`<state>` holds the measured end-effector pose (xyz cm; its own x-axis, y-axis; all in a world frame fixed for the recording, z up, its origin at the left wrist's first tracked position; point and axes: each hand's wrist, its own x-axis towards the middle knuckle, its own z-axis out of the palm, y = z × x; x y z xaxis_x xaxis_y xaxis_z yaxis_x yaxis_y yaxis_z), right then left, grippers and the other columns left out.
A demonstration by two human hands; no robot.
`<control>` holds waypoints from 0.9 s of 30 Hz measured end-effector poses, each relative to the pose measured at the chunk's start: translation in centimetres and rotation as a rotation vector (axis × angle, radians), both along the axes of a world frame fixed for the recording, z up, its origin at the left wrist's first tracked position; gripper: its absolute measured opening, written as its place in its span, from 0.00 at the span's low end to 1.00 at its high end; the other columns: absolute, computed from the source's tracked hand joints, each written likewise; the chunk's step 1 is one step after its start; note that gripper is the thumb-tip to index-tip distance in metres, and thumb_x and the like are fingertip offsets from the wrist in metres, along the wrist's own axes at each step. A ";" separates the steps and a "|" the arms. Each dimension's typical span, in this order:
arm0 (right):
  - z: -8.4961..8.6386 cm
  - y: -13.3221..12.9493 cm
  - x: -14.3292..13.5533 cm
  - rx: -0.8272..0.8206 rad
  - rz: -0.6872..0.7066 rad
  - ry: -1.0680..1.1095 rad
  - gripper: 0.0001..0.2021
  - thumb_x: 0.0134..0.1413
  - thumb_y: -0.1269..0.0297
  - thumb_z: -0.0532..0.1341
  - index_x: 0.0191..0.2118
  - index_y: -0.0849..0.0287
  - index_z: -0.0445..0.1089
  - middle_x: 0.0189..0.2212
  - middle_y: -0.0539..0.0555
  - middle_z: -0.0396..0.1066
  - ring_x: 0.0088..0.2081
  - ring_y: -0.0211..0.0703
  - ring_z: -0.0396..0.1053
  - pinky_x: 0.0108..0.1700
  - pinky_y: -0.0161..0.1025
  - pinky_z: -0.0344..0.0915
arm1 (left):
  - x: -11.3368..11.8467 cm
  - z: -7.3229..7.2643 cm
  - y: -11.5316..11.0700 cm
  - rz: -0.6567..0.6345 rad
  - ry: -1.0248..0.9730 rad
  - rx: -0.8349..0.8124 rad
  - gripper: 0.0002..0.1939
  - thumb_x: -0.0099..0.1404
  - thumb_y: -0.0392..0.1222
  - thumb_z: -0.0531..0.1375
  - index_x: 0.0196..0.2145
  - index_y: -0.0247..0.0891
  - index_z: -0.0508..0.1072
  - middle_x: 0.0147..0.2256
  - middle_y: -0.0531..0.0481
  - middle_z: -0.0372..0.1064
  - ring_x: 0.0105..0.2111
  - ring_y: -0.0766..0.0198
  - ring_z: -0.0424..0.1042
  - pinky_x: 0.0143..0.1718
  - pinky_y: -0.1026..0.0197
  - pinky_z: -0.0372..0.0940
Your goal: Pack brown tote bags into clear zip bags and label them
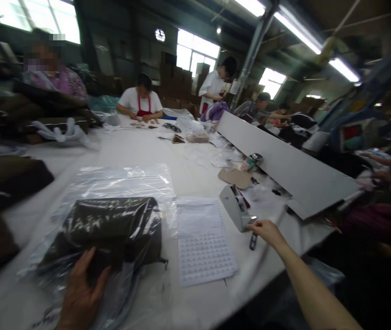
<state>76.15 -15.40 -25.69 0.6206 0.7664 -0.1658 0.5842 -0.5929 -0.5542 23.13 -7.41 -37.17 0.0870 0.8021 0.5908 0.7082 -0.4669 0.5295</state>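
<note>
Hands at a long white worktable (140,151): my left hand (80,293) lies flat, fingers spread, on a clear plastic bag (120,183) holding a folded dark olive garment (113,227), gripping nothing. The garment's long axis runs nine to three, at twelve o'clock from that palm. My right hand (267,230) reaches to two o'clock, fingertips touching a grey tape dispenser (235,206); whether they close on it I cannot tell. A white printed label sheet (202,240) lies between.

bare tabletop (140,151) beyond, grey board (285,169) blocking right
</note>
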 end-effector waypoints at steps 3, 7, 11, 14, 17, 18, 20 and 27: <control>3.1 4.6 -8.8 0.104 0.400 0.141 0.13 0.44 0.56 0.62 0.19 0.60 0.69 0.15 0.48 0.64 0.20 0.35 0.60 0.24 0.33 0.54 | 0.2 1.1 -0.5 0.002 -0.007 0.029 0.32 0.63 0.46 0.55 0.61 0.41 0.48 0.54 0.40 0.57 0.55 0.49 0.58 0.55 0.41 0.57; 6.3 10.1 -24.7 0.143 1.032 0.292 0.13 0.43 0.55 0.64 0.21 0.61 0.71 0.16 0.46 0.65 0.21 0.33 0.61 0.22 0.30 0.54 | -0.2 1.1 -0.9 0.013 -0.018 0.010 0.32 0.63 0.43 0.55 0.61 0.39 0.48 0.54 0.39 0.58 0.56 0.50 0.57 0.55 0.43 0.57; 5.7 13.3 -38.0 0.081 1.481 -0.043 0.13 0.43 0.53 0.65 0.24 0.59 0.73 0.18 0.48 0.68 0.23 0.37 0.66 0.25 0.32 0.58 | -0.6 0.4 -1.4 0.025 -0.064 -0.007 0.32 0.62 0.43 0.56 0.60 0.39 0.48 0.54 0.38 0.59 0.55 0.50 0.59 0.53 0.44 0.60; 4.2 15.0 -43.2 0.004 1.535 -0.495 0.08 0.45 0.60 0.65 0.26 0.61 0.73 0.24 0.55 0.73 0.30 0.48 0.71 0.30 0.38 0.64 | -0.8 0.1 -1.4 0.034 -0.126 -0.024 0.34 0.62 0.42 0.56 0.61 0.38 0.46 0.54 0.37 0.59 0.54 0.50 0.61 0.52 0.46 0.62; 4.4 16.9 -43.8 -0.027 1.435 -0.647 0.10 0.42 0.63 0.67 0.31 0.63 0.72 0.30 0.61 0.74 0.34 0.54 0.72 0.34 0.44 0.66 | -0.9 0.2 -1.4 0.011 -0.097 -0.020 0.32 0.62 0.40 0.56 0.61 0.38 0.47 0.57 0.37 0.55 0.57 0.51 0.57 0.54 0.45 0.60; 4.9 17.5 -43.0 -0.020 1.389 -0.660 0.14 0.41 0.61 0.68 0.34 0.64 0.72 0.30 0.62 0.74 0.35 0.56 0.72 0.34 0.45 0.66 | -0.9 0.3 -1.4 -0.001 -0.056 -0.010 0.30 0.63 0.39 0.55 0.60 0.39 0.50 0.58 0.37 0.54 0.58 0.51 0.56 0.55 0.45 0.59; 6.2 17.9 -39.9 0.002 1.269 -0.700 0.20 0.43 0.59 0.67 0.41 0.65 0.69 0.32 0.64 0.73 0.37 0.57 0.71 0.35 0.48 0.66 | -1.0 0.3 -1.3 -0.019 0.043 0.009 0.25 0.64 0.38 0.54 0.58 0.39 0.55 0.60 0.38 0.52 0.59 0.51 0.53 0.55 0.44 0.57; 1.9 6.3 -25.0 0.479 1.603 -0.694 0.27 0.55 0.78 0.52 0.57 0.44 0.57 0.57 0.50 0.59 0.59 0.48 0.52 0.59 0.50 0.53 | -1.1 0.2 1.2 -0.093 0.114 0.032 0.22 0.65 0.39 0.52 0.56 0.35 0.60 0.59 0.37 0.52 0.60 0.51 0.51 0.58 0.44 0.54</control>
<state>51.16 -9.10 -23.82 -0.8355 0.5244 0.1642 0.5409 0.8375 0.0776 22.05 -6.17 -36.96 0.2281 0.7680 0.5984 0.7155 -0.5490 0.4319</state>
